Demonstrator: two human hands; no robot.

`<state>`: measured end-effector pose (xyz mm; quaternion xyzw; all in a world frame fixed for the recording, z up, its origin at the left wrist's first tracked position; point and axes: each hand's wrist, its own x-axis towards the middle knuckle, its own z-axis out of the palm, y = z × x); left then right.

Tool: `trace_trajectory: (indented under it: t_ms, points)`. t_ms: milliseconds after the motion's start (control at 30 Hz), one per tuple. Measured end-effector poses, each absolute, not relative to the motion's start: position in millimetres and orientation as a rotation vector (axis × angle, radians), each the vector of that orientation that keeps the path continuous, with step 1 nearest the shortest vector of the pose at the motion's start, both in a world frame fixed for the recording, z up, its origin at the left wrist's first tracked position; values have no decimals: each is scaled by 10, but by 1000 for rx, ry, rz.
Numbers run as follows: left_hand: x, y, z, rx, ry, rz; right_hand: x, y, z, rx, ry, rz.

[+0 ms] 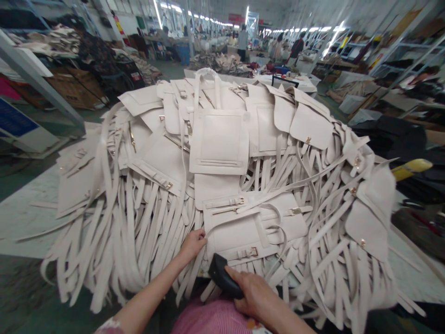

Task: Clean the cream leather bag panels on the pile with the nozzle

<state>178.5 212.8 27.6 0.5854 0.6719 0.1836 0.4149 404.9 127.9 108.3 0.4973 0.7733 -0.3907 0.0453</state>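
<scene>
My left hand (193,244) is at the left edge of a cream leather-like bag panel (236,234), its fingers closed on that edge. The panel lies flat and carries straps, gold-coloured buckles and a zip. My right hand (255,292) is wrapped round a black handheld tool (224,276) with a thick curved body; its exact kind cannot be made out. The tool's wide end points up and left, close to the panel's lower edge. Just above lies another panel (219,141) with a stitched rectangle and a looped handle.
A large heap of cream bag pieces and dangling straps (121,232) covers most of the pale table (21,208). A metal post (45,79) slants at the left, near a cardboard box (74,88). A yellow object (412,169) juts out at the right. People work farther back.
</scene>
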Motion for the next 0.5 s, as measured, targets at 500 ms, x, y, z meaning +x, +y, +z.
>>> trace_trajectory:
  t_ms: [500]
  points:
    - [2159,2243,674,907,1358,960,4250,1338,1263,1634,2469,-1625]
